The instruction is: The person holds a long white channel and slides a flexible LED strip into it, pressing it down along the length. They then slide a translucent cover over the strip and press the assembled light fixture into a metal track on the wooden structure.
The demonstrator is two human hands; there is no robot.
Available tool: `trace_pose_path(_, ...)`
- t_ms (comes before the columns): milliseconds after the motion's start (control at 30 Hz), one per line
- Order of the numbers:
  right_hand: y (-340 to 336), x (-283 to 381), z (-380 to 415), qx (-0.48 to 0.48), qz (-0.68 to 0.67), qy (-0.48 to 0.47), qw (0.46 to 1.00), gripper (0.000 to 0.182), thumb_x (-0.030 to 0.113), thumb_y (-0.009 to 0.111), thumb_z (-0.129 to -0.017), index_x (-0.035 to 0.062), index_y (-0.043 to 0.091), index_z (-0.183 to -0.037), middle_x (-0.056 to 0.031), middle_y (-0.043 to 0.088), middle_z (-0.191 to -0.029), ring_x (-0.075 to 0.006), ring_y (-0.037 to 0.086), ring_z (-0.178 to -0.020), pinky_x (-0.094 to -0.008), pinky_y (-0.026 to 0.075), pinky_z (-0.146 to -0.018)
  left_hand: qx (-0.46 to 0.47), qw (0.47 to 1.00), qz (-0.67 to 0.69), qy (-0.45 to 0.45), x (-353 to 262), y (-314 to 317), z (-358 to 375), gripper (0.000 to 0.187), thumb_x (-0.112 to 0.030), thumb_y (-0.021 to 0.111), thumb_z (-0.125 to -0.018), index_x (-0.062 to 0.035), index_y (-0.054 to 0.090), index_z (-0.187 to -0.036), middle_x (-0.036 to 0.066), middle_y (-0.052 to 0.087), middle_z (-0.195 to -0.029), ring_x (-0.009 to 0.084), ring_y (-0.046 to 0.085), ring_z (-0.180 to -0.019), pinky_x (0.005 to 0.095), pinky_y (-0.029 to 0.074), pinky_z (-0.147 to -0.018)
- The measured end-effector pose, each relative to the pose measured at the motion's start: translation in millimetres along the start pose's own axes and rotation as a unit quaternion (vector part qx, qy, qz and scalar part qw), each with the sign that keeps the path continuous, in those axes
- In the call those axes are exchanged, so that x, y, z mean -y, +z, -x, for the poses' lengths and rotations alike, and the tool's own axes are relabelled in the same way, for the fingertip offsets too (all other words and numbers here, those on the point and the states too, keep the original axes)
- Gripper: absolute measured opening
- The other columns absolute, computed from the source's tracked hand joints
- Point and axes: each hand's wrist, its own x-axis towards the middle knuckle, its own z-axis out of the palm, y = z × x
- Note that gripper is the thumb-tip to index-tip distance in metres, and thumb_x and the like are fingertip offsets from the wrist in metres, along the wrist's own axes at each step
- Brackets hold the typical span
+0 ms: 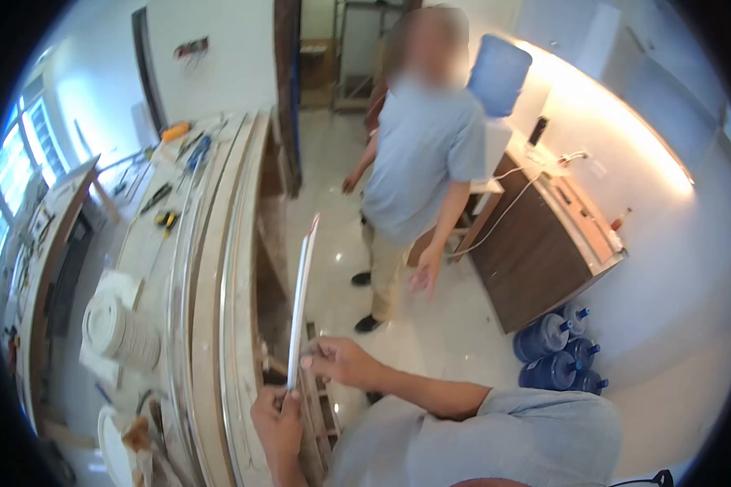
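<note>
My left hand (278, 424) is closed around the lower end of a long, narrow white strip (302, 296), which stands nearly upright in front of me. The strip looks like a piece of trim, and its upper tip shows a reddish mark. Close beside the strip's lower part, my right hand (343, 362) has its thumb and fingers pinched together. Its fingertips seem to meet the strip's edge, but what they pinch is too small to make out.
A workbench (219, 243) with long boards runs along my left, holding a white bucket (122, 333) and a yellow-black tool (166, 221). A person (422, 154) stands ahead. Blue water jugs (542, 337) sit on the floor beside a brown cabinet (528, 252).
</note>
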Motion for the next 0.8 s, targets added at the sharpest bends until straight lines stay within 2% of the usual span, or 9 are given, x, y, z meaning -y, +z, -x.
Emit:
trace_pose_path(33, 11.4, -5.9, -0.9, 0.048, -0.143, 0.063, 0.987, 0.026, 0.027, 0.065, -0.098, 0.0031, 0.064, -0.109, -0.0041, 0.066, -0.090, -0.0096, 0.062, -0.080, -0.0292, 0.053, -0.070, -0.007, 1.000, -0.021, 0.012, 9.1, -3.5, -1.2, 0.007, -0.006, 0.064, -0.091, -0.0005, 0.061, -0.088, 0.003, 0.057, -0.061, 0.0072, 0.049, -0.048, 0.0234, 0.037, -0.041)
trace_pose_path(67, 16.6, -10.6, -1.6, 0.076, -0.194, 0.076, 0.975, 0.027, 0.024, 0.063, -0.099, 0.0026, 0.063, -0.114, -0.0019, 0.066, -0.090, -0.0084, 0.062, -0.080, -0.0261, 0.053, -0.071, -0.003, 0.999, -0.040, 0.010, -0.3, -6.6, 2.1, 0.007, -0.007, 0.065, -0.091, -0.0008, 0.062, -0.088, 0.002, 0.058, -0.062, 0.0070, 0.049, -0.049, 0.0234, 0.037, -0.042)
trace_pose_path(100, 25.7, -10.7, 0.8, 0.065, -0.236, 0.083, 0.966, 0.023, 0.026, 0.066, -0.096, 0.0077, 0.066, -0.111, 0.0032, 0.064, -0.089, -0.0056, 0.058, -0.078, -0.0241, 0.049, -0.065, -0.001, 0.998, -0.058, 0.005, -12.9, -6.2, 2.8, 0.007, -0.007, 0.065, -0.091, -0.0011, 0.064, -0.088, 0.002, 0.059, -0.064, 0.0068, 0.050, -0.050, 0.0234, 0.037, -0.043)
trace_pose_path(133, 33.0, -13.6, -0.1, 0.054, -0.250, 0.085, 0.963, 0.022, 0.023, 0.066, -0.096, 0.0072, 0.066, -0.111, 0.0030, 0.064, -0.088, -0.0051, 0.058, -0.078, -0.0235, 0.049, -0.067, -0.002, 0.998, -0.060, -0.003, -20.2, -7.2, 4.1, 0.008, -0.007, 0.065, -0.092, -0.0010, 0.064, -0.087, 0.001, 0.060, -0.065, 0.0065, 0.050, -0.050, 0.0233, 0.037, -0.043)
trace_pose_path(200, 36.7, -13.7, 0.5, 0.074, -0.251, 0.053, 0.964, 0.017, 0.015, 0.064, -0.095, 0.0047, 0.064, -0.108, -0.0001, 0.066, -0.090, -0.0075, 0.059, -0.078, -0.0250, 0.049, -0.068, -0.003, 0.998, -0.044, -0.038, -32.6, -6.0, 5.7, 0.011, -0.008, 0.066, -0.092, 0.0012, 0.064, -0.087, 0.004, 0.063, -0.067, 0.0076, 0.054, -0.056, 0.0254, 0.041, -0.049)
trace_pose_path(267, 38.6, -11.6, -0.5, 0.090, -0.255, 0.056, 0.961, 0.015, 0.014, 0.064, -0.095, 0.0036, 0.064, -0.105, -0.0021, 0.067, -0.089, -0.0085, 0.060, -0.077, -0.0257, 0.050, -0.068, -0.011, 0.997, -0.025, -0.074, -34.6, -7.4, 8.0, 0.013, -0.008, 0.067, -0.091, 0.0034, 0.064, -0.087, 0.008, 0.064, -0.068, 0.0091, 0.058, -0.060, 0.0278, 0.044, -0.055)
trace_pose_path(333, 40.4, -10.7, -2.7, 0.083, -0.262, 0.038, 0.961, 0.011, 0.012, 0.062, -0.094, 0.0014, 0.061, -0.097, -0.0060, 0.069, -0.084, -0.0104, 0.062, -0.074, -0.0266, 0.051, -0.067, -0.002, 0.999, -0.017, -0.039, -26.4, -7.3, 5.8, 0.013, -0.009, 0.067, -0.091, 0.0028, 0.064, -0.088, 0.008, 0.066, -0.067, 0.0090, 0.060, -0.061, 0.0272, 0.044, -0.054)
trace_pose_path(667, 50.1, -19.0, -7.3, 0.063, -0.228, 0.015, 0.972, 0.013, 0.014, 0.063, -0.094, 0.0014, 0.061, -0.096, -0.0044, 0.068, -0.081, -0.0082, 0.058, -0.068, -0.0248, 0.046, -0.062, 0.007, 0.999, -0.029, -0.018, -20.3, -10.6, 7.0, 0.010, -0.007, 0.065, -0.094, 0.0014, 0.064, -0.090, 0.003, 0.064, -0.070, 0.0057, 0.056, -0.060, 0.0235, 0.042, -0.052)
trace_pose_path(800, 53.0, -27.0, -8.4, 0.069, -0.260, -0.021, 0.963, 0.014, 0.016, 0.064, -0.094, 0.0017, 0.061, -0.096, -0.0022, 0.066, -0.080, -0.0063, 0.055, -0.066, -0.0231, 0.043, -0.058, -0.009, 0.996, -0.073, 0.043, -17.3, -8.6, 8.4, 0.009, -0.007, 0.065, -0.094, 0.0008, 0.064, -0.089, 0.002, 0.062, -0.065, 0.0055, 0.054, -0.056, 0.0239, 0.041, -0.050)
